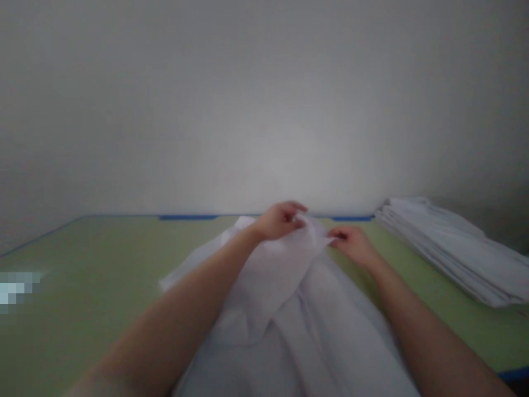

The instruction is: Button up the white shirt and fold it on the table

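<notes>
A white cloth (285,309) lies spread down the middle of a green table (95,275), running from the far edge toward me. My left hand (280,219) is at the cloth's far end, fingers pinched on a raised fold of it. My right hand (353,243) is just to the right, fingers closed on the same far edge of the cloth. Both forearms stretch out over the fabric.
A stack of folded white cloths (450,248) sits at the right side of the table. A plain white wall (264,99) stands right behind the table's blue-trimmed far edge (188,217). A blurred patch is at the left.
</notes>
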{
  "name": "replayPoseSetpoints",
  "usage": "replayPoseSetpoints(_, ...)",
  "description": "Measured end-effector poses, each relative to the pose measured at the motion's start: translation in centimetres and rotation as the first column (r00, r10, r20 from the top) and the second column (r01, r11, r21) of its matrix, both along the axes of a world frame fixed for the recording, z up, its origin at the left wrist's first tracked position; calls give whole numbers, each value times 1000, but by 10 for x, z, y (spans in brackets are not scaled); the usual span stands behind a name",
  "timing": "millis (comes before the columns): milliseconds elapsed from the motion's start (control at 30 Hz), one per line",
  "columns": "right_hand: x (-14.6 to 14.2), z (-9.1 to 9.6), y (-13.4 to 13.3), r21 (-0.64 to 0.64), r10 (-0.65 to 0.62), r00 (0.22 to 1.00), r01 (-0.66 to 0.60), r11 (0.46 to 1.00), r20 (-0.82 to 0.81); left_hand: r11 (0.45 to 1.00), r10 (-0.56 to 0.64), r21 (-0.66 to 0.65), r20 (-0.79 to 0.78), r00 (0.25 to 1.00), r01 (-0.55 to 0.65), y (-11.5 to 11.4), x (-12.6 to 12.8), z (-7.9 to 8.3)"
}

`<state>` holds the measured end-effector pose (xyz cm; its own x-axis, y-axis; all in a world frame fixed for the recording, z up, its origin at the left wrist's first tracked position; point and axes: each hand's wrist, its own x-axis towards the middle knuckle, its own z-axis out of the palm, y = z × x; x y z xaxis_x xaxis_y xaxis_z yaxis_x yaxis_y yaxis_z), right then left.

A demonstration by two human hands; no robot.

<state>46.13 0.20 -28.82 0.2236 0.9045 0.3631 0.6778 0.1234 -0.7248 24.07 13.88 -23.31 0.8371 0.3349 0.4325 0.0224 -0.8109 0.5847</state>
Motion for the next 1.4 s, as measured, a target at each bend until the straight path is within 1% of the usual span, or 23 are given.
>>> replayPoseSetpoints(67,2,2,-3,-11,10,999,-11,1000,-52,981,-43,-188,36,998,49,-4,-2,5)
replayPoseSetpoints(133,2,5,-6,-19,3,997,-5,1000,-76,934,-97,-340,66,993,113,-8,-5,9)
replayPoseSetpoints(200,1,8,-8,-10,2,996,-2,1000,-90,898,-133,-411,86,987,157,-11,-6,12)
replayPoseSetpoints(267,-1,11,-10,38,-2,993,7,999,-119,894,-147,-416,78,986,166,-12,-6,14)
replayPoseSetpoints(333,-5,14,-11,106,-12,987,29,994,-160,920,-130,-366,49,990,139,-13,-5,15)
replayPoseSetpoints(400,-9,17,-12,154,-19,983,48,987,-184,960,-96,-266,3,995,93,-15,-2,17)
replayPoseSetpoints(467,-13,18,-13,156,-28,986,54,986,-165,989,-67,-137,-51,996,59,-20,0,20)
replayPoseSetpoints(533,-17,19,-14,134,-45,991,62,989,-127,998,-57,-24,-106,993,55,-26,2,24)
replayPoseSetpoints(633,-22,20,-15,101,-7,997,15,995,-76,994,-63,79,-175,983,78,-38,3,31)
replayPoseSetpoints(700,-25,21,-15,99,40,997,-33,995,-64,988,-59,131,-202,977,87,-45,4,34)
replayPoseSetpoints(733,-28,21,-15,107,41,997,-33,994,-71,984,-54,157,-208,977,88,-48,4,35)
replayPoseSetpoints(767,-30,22,-15,120,18,996,-7,993,-85,980,-46,182,-210,977,85,-51,5,36)
replayPoseSetpoints(833,-36,23,-17,133,-68,993,81,988,-99,970,-29,230,-209,978,77,-55,6,35)
replayPoseSetpoints(900,-41,26,-19,123,-126,989,135,983,-76,957,-23,277,-217,976,84,-57,7,32)
replayPoseSetpoints(933,-43,27,-21,111,-125,990,131,985,-58,949,-24,301,-225,974,93,-58,8,31)
replayPoseSetpoints(1000,-46,29,-23,91,-73,996,77,993,-44,932,-15,349,-229,973,96,-58,9,27)
replayPoseSetpoints(1100,-46,30,-23,93,6,998,0,996,-58,915,33,400,-213,977,56,-56,10,24)
replayPoseSetpoints(1167,-44,30,-22,91,16,998,-11,996,-64,911,48,409,-213,976,44,-55,11,23)
replayPoseSetpoints(1300,-41,28,-19,65,4,999,-2,998,-38,915,-14,394,-195,981,91,-52,12,21)
replayPoseSetpoints(1400,-41,25,-18,77,-9,1000,7,997,20,926,-37,363,-185,982,103,-51,12,20)
